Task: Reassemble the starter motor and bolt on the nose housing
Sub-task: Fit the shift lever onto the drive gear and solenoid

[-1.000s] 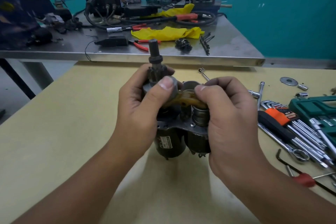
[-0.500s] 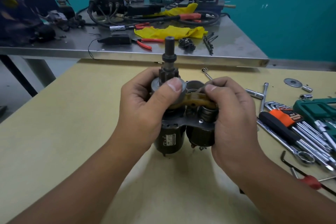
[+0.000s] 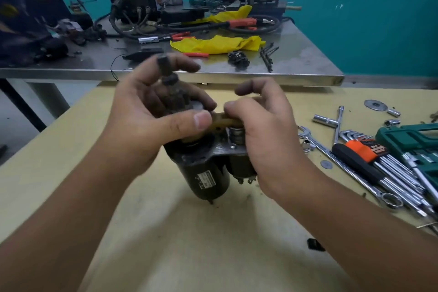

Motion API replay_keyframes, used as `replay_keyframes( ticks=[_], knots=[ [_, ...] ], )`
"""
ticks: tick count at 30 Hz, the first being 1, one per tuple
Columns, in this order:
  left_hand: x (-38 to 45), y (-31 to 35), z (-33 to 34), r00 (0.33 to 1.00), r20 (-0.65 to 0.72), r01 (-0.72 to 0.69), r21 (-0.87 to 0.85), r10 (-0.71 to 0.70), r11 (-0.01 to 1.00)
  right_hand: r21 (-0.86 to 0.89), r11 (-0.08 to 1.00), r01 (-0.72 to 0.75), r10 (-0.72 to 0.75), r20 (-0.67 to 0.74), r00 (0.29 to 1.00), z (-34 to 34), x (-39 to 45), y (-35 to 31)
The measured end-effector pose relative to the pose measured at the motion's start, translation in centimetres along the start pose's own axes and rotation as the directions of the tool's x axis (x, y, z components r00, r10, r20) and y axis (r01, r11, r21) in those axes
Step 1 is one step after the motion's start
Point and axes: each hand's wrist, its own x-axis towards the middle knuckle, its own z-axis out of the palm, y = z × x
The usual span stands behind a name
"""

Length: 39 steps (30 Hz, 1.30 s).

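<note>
A black starter motor (image 3: 206,175) stands on the yellow table (image 3: 59,173), tilted toward the left, its labelled body and solenoid side by side. My left hand (image 3: 147,121) holds the pinion gear and shaft (image 3: 169,83) at the top, thumb across the front, fingers loosely curled around it. My right hand (image 3: 263,130) pinches the yellow shift fork lever (image 3: 222,123) above the solenoid plunger (image 3: 235,134), its index finger lifted. The shaft looks blurred. No nose housing is visible.
Wrenches, hex keys (image 3: 391,168), sockets and a green tool case (image 3: 412,140) crowd the table's right side. A washer (image 3: 374,105) lies farther back. A small black part (image 3: 315,244) sits near my right forearm. Behind stands a steel bench (image 3: 296,64) with yellow cloth, pliers and cables.
The motor has tipped left. My left hand's fingers have loosened and spread around the pinion shaft. My right hand's index finger has lifted off while it still pinches the yellow lever.
</note>
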Motion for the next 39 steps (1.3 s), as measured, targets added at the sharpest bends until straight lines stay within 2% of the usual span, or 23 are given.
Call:
replay_keyframes(
  ticks=[3, 5, 9, 12, 16, 20, 23, 26, 34, 39],
  knots=[
    [0.6, 1.4, -1.7, 0.999, 0.052, 0.003, 0.165, -0.012, 0.986, -0.135, 0.99, 0.037, -0.025, 0.086, 0.996, 1.2, 1.0, -0.2],
    [0.6, 1.6, -2.3, 0.997, 0.048, 0.049, 0.172, -0.058, 0.984, -0.18, 0.982, 0.06, -0.039, 0.121, 0.992, 1.9, 1.4, -0.2],
    [0.2, 1.8, -2.6, 0.987, 0.06, 0.14, 0.155, -0.151, 0.978, -0.171, 0.982, 0.077, -0.058, 0.11, 0.992, 2.1, 1.9, -0.1],
    [0.1, 1.9, -1.7, 0.985, 0.021, 0.164, 0.186, -0.171, 0.969, -0.116, 0.992, 0.043, -0.03, 0.108, 0.994, 1.3, 1.6, 0.0],
    [-0.1, 1.7, 0.4, 0.994, -0.044, 0.109, 0.263, -0.101, 0.959, -0.1, 0.995, -0.028, 0.043, 0.156, 0.987, -0.4, 1.2, -0.7],
    [-0.4, 1.2, 1.0, 0.992, -0.114, 0.082, 0.253, -0.054, 0.964, -0.325, 0.942, -0.083, 0.179, 0.278, 0.944, -2.6, 1.1, -1.5],
    [-0.5, 0.9, 1.8, 0.99, -0.138, 0.067, 0.285, -0.028, 0.956, -0.408, 0.892, -0.194, 0.329, 0.293, 0.898, -3.7, 0.9, -2.0],
    [-0.7, 0.3, 2.7, 0.986, -0.166, 0.037, 0.34, 0.021, 0.94, -0.372, 0.904, -0.21, 0.338, 0.323, 0.884, -3.5, 0.7, -2.4],
    [-1.1, 0.0, 2.9, 0.985, -0.163, -0.003, 0.315, 0.057, 0.949, -0.162, 0.957, -0.24, 0.273, 0.231, 0.934, -2.3, 0.4, -2.1],
    [-0.7, -0.2, 2.2, 0.991, -0.123, 0.002, 0.425, 0.055, 0.905, -0.189, 0.959, -0.213, 0.255, 0.235, 0.938, -2.4, 0.3, -2.2]
  ],
)
